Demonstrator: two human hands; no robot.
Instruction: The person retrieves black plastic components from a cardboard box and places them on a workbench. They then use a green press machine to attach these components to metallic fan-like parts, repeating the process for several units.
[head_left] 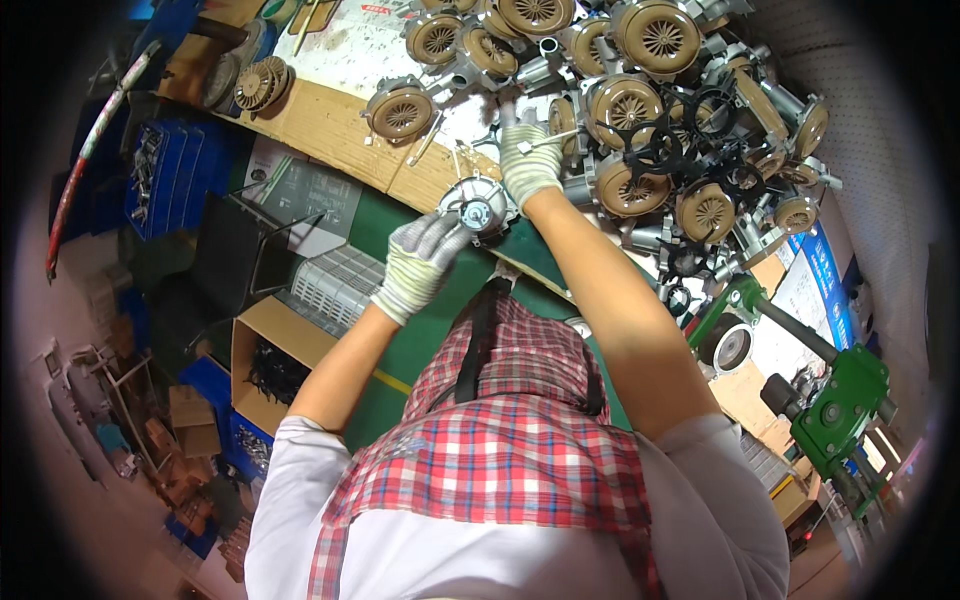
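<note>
My left hand (415,265), in a striped knit glove, grips the near-left edge of a round metal motor part (475,213). It has a blue-grey hub in its middle and thin wires at its far side, and it sits at the bench's front edge. My right hand (530,168), gloved alike, reaches past it over the bench. Its fingertips are dark and blurred, so I cannot make out whether they hold something. Beside that hand lies a housing with a brown finned disc (402,112). Several like it (632,110) are heaped to the right, with black spider-shaped parts (655,148) among them.
A wooden board (325,130) forms the bench's front edge. At the right stands a green hand press (840,400). Blue bins (185,185), a grey plastic crate (335,290) and a cardboard box of black parts (250,330) stand on the left. Brown finned discs (262,85) lie far left.
</note>
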